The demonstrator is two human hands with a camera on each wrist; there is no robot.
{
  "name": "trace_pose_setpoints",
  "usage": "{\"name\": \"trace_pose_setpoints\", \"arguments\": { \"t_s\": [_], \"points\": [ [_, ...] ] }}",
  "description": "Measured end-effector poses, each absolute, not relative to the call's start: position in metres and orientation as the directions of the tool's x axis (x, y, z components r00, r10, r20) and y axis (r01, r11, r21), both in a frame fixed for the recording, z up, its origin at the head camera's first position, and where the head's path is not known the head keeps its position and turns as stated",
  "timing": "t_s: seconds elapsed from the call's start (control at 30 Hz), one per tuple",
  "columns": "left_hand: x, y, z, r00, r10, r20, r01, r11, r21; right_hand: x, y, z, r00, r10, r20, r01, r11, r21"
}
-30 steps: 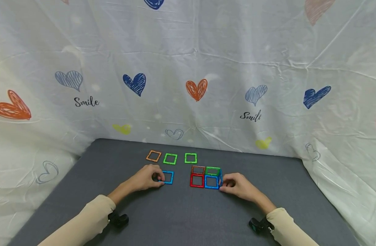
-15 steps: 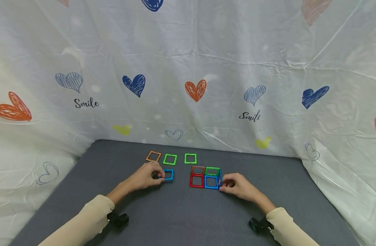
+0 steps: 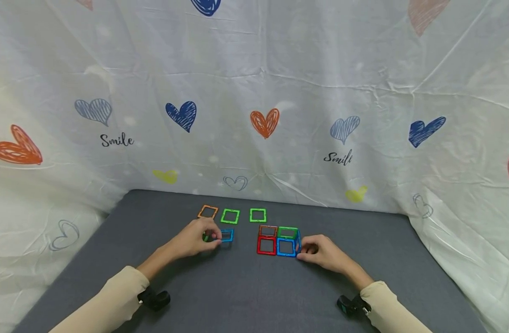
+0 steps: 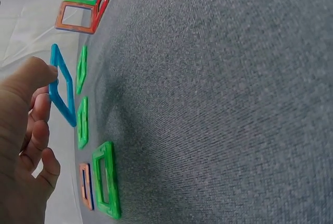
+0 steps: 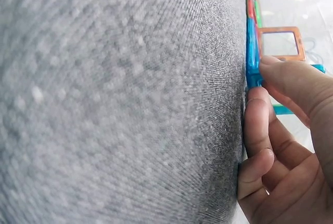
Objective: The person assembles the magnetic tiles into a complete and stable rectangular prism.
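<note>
My left hand [image 3: 201, 238] pinches a light-blue square magnetic tile frame [image 4: 62, 110] between thumb and fingers; in the left wrist view it is raised and tilted above the table. Under that hand lies a green tile frame [image 4: 113, 198]. My right hand [image 3: 325, 252] grips the near corner of the joined tile frames, thumb and finger on blue edges. In that group a red tile [image 3: 266, 253] and a blue tile [image 3: 286, 255] lie flat in front. An orange-brown tile [image 4: 75, 28] and a green tile [image 3: 288, 227] stand upright behind. Another blue tile [image 3: 299, 240] stands at the right side.
Behind my left hand an orange tile [image 3: 207, 206] and a green tile [image 3: 230, 223] lie flat on the grey tabletop [image 3: 254, 296]. A second green tile [image 3: 257, 220] lies behind the joined group. A white printed curtain [image 3: 221, 152] hangs beyond the back edge.
My left hand has lifted the light-blue tile off the table and drawn slightly back and left, tilting it. The green tile beneath has come into view. My right hand stays put.
</note>
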State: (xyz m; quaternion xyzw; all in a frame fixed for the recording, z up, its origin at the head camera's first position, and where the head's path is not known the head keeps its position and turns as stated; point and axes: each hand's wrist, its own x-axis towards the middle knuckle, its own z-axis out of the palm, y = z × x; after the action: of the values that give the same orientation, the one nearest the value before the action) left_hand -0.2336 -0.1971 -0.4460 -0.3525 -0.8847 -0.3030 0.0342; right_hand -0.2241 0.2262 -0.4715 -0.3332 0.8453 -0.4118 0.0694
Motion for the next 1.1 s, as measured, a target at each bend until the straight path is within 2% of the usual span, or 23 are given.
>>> {"name": "trace_pose_setpoints", "arguments": {
  "t_s": [0.2, 0.43, 0.67, 1.1],
  "points": [
    [-0.231, -0.196, -0.443, -0.735, 0.599, 0.318, 0.667, 0.555, 0.498, -0.224, 0.226, -0.470, -0.773, -0.618, 0.145, -0.497, 0.447, -0.744],
    [-0.230, -0.190, -0.437, -0.745, 0.596, 0.299, 0.650, 0.549, 0.526, -0.225, 0.226, -0.471, -0.773, -0.618, 0.141, -0.496, 0.452, -0.741],
    [-0.229, -0.180, -0.437, -0.708, 0.621, 0.336, 0.691, 0.509, 0.514, -0.223, 0.226, -0.471, -0.773, -0.618, 0.144, -0.498, 0.450, -0.741],
    [-0.226, -0.156, -0.433, -0.650, 0.683, 0.332, 0.726, 0.432, 0.535, -0.224, 0.226, -0.470, -0.776, -0.615, 0.141, -0.497, 0.459, -0.736]
  ]
}}
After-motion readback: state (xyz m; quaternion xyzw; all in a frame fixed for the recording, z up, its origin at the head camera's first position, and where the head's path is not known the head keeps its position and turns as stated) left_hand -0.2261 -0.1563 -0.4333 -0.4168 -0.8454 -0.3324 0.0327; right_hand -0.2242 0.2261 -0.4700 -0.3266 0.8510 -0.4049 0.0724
